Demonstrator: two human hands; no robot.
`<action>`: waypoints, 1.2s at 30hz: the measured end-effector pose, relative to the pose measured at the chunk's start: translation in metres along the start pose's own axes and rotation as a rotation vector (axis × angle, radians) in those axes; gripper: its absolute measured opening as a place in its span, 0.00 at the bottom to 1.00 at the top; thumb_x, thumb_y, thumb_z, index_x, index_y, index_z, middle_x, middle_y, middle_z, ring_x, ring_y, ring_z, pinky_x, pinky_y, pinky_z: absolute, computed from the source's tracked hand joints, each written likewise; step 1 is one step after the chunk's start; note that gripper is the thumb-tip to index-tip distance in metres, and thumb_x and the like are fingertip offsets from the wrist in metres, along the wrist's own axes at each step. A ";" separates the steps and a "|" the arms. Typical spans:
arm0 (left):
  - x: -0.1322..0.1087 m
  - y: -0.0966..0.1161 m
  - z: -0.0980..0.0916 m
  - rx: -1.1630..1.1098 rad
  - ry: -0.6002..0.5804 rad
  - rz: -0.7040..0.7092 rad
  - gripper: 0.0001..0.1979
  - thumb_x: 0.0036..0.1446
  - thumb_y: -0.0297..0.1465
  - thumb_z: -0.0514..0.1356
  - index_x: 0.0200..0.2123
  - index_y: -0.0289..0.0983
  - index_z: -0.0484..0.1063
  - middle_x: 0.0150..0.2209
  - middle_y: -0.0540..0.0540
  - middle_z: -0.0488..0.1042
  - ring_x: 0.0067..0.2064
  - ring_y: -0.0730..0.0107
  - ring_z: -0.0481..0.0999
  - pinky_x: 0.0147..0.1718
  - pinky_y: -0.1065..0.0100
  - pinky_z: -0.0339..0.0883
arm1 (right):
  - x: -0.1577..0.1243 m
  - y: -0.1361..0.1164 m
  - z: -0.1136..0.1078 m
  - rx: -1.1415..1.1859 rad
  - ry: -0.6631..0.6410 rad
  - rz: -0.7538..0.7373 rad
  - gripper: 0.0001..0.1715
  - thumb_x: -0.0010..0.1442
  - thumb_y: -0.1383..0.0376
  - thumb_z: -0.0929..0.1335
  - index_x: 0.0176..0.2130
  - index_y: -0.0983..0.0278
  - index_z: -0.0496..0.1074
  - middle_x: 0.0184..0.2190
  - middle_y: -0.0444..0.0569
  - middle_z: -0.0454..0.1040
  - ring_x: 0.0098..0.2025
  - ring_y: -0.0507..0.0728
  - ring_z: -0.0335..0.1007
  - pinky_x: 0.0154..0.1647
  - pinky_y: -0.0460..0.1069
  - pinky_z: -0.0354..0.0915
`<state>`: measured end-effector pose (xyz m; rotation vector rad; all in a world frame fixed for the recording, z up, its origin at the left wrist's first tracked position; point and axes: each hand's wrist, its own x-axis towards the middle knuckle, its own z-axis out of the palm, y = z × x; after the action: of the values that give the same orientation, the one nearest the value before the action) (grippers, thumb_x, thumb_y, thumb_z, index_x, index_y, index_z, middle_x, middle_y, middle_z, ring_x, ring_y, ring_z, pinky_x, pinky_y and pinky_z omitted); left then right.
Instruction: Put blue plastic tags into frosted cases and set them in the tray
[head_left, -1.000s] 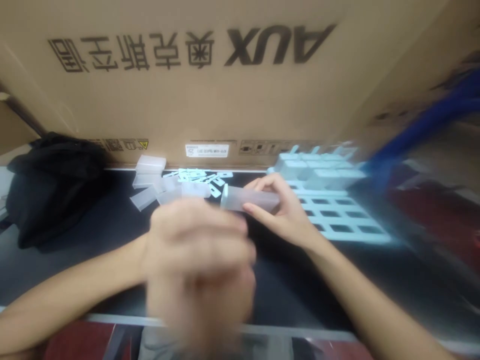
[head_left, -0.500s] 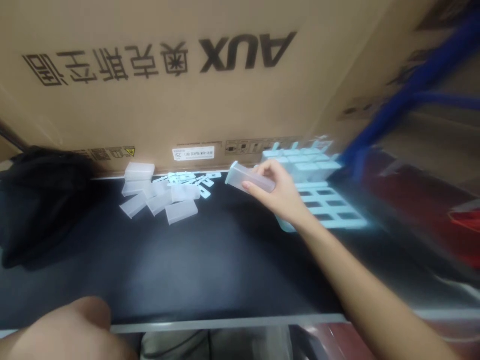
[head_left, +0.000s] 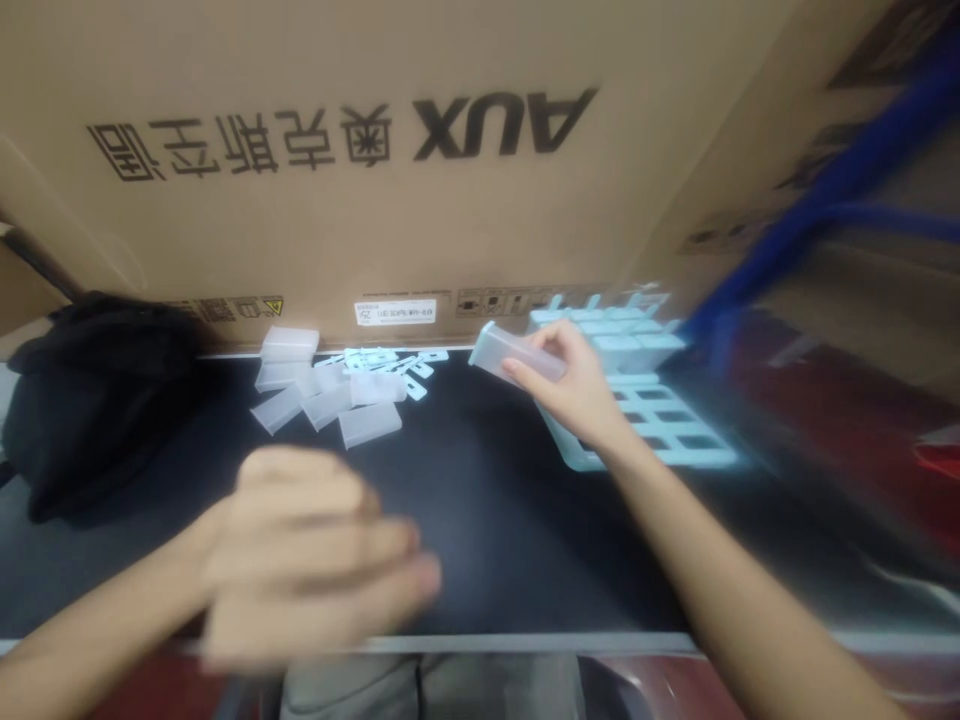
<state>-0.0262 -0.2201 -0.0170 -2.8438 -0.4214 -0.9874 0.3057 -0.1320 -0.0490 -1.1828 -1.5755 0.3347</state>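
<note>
right hand (head_left: 581, 392): fingers and thumb closed round the plain end of a frosted container (head_left: 499, 350), which is held over the bench (head_left: 525, 560); long axis runs left to right on a slant, pale blue end pointing left, away from that palm and toward the left side; left hand (head_left: 307, 560): fingers curled, blurred, cannot tell whether it grips anything; it sits well apart from the container, lower left, nearer the wearer; blue rack (head_left: 694, 459) just beside right hand; loose containers (head_left: 371, 424) beyond left hand.
</note>
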 end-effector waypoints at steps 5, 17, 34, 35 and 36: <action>0.069 -0.091 0.046 0.228 -0.269 -0.268 0.14 0.64 0.29 0.56 0.45 0.41 0.82 0.40 0.46 0.84 0.39 0.63 0.83 0.34 0.66 0.73 | 0.001 0.006 0.001 -0.045 0.022 0.009 0.19 0.58 0.50 0.73 0.36 0.57 0.63 0.33 0.44 0.70 0.36 0.58 0.66 0.38 0.53 0.63; 0.113 -0.147 0.120 0.395 -0.743 -0.490 0.12 0.62 0.28 0.59 0.38 0.35 0.85 0.43 0.35 0.83 0.48 0.49 0.81 0.45 0.58 0.72 | 0.003 0.010 -0.008 -0.101 -0.012 0.061 0.18 0.56 0.51 0.73 0.36 0.57 0.65 0.32 0.44 0.70 0.35 0.58 0.67 0.36 0.52 0.61; 0.104 -0.184 0.095 0.284 -0.669 -0.752 0.09 0.57 0.35 0.66 0.38 0.39 0.84 0.38 0.37 0.82 0.44 0.52 0.79 0.45 0.55 0.72 | 0.004 0.010 -0.013 -0.178 -0.011 -0.002 0.14 0.58 0.52 0.72 0.36 0.57 0.68 0.36 0.46 0.74 0.37 0.59 0.68 0.36 0.53 0.62; 0.103 -0.188 0.096 0.275 -0.683 -0.764 0.09 0.56 0.36 0.68 0.38 0.39 0.85 0.39 0.36 0.82 0.43 0.51 0.79 0.45 0.55 0.72 | 0.004 0.010 -0.012 -0.181 -0.014 -0.003 0.15 0.58 0.52 0.72 0.37 0.57 0.68 0.36 0.46 0.74 0.38 0.59 0.68 0.36 0.53 0.62; 0.102 -0.190 0.098 0.264 -0.696 -0.772 0.10 0.55 0.37 0.69 0.38 0.39 0.85 0.39 0.36 0.82 0.43 0.51 0.80 0.44 0.55 0.72 | 0.004 0.011 -0.012 -0.183 -0.019 -0.003 0.15 0.58 0.51 0.72 0.37 0.57 0.68 0.36 0.47 0.73 0.38 0.59 0.68 0.37 0.53 0.62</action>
<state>0.0528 0.0029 -0.0292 -2.6878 -1.6386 0.0931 0.3216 -0.1282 -0.0505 -1.3204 -1.6512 0.2032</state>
